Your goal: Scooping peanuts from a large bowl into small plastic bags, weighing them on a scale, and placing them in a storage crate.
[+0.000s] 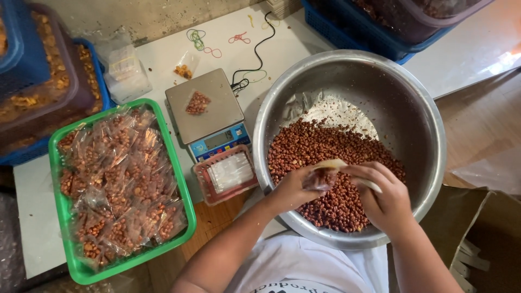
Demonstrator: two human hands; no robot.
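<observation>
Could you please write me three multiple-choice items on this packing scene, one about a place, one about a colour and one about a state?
1. Where does the small filled bag lie?
A. on the grey digital scale
B. in the blue crate
C. on the floor

2. What colour is the plastic basket that holds the packed peanut bags?
A. red
B. green
C. yellow

3. How is the clear bag in the left hand over the round steel bowl?
A. knotted shut
B. lying flat
C. held open, the right hand at its mouth

Answers: 1 A, it rests on the scale's platform. 2 B, its rim is bright green. 3 C, both hands hold it above the red-brown peanuts.
</observation>
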